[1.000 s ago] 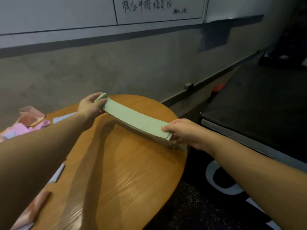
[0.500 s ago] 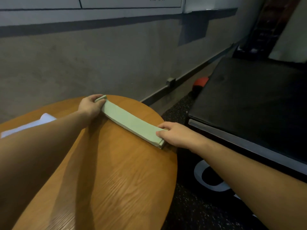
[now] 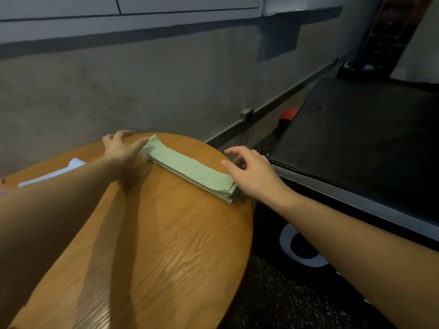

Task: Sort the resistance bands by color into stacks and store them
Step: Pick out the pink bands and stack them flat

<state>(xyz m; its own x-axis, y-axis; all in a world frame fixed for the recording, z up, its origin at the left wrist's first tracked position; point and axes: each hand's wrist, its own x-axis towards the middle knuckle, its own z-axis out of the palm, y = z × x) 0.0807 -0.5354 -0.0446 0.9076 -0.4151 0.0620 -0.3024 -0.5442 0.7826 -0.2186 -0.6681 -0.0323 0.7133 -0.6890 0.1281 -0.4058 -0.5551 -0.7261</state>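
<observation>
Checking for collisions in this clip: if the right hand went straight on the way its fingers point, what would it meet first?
The right hand points left and away along the stack of green resistance bands. It would likely meet the top of that stack's near end first, though its height above the bands is unclear.

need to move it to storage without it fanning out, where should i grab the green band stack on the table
Take the green band stack by its two short ends, one hand per end, coming in along its length. It lies long, flat and layered, so a grip on each end keeps the layers together. The left hand and right hand sit open there.
</observation>
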